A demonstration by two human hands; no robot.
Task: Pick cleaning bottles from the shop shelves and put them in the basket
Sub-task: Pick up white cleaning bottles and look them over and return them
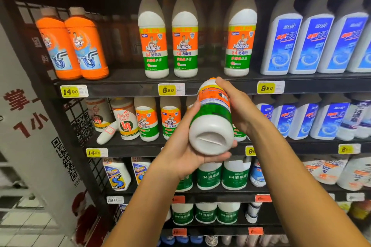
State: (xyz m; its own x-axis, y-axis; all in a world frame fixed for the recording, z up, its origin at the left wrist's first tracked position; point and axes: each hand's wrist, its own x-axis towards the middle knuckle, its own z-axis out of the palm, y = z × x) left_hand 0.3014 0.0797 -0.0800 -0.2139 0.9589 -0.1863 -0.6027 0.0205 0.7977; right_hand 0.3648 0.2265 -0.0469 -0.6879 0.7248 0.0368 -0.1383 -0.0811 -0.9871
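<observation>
I hold a white Mr Muscle bottle (212, 124) with an orange and green label in front of the shelves, tipped so its base faces me. My left hand (184, 154) cups the base from below, fingers curled round it. My right hand (239, 106) grips the upper body from the right, thumb near the neck. Three matching bottles (184, 46) stand on the shelf above, with a gap between the second and third. No basket is in view.
Black shop shelves (140, 86) with yellow price tags hold orange drain-cleaner bottles (80, 46) at upper left, blue-labelled white bottles (313, 40) at right, and green-labelled jugs (222, 176) lower down. A white printed panel (30, 126) stands left; tiled floor lies at lower left.
</observation>
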